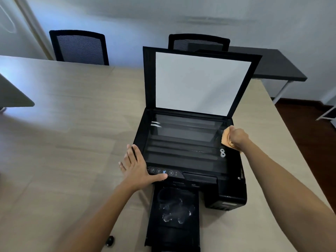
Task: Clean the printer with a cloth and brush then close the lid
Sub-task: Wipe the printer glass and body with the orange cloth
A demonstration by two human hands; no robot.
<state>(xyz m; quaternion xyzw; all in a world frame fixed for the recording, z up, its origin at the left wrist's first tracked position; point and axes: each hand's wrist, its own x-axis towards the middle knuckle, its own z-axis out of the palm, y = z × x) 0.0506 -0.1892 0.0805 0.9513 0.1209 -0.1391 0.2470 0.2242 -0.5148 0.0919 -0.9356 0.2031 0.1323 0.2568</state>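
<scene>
A black printer (pixel 231 195) stands on a light wooden table (pixel 63 142). Its lid (pixel 198 82) is raised upright, its white inner pad facing me. The scanner glass (pixel 183 140) lies bare below it. My right hand (pixel 238 136) is shut on an orange cloth (pixel 227 138) at the right edge of the glass. My left hand (pixel 136 166) lies flat with fingers spread on the printer's front left corner, thumb next to the button panel (pixel 164 171). No brush can be made out.
The printer's output tray (pixel 174 215) sticks out toward me. A small dark object (pixel 110 240) lies on the table near the front edge. Two black mesh chairs (pixel 80 47) stand behind the table. A dark desk (pixel 278 66) is at the back right.
</scene>
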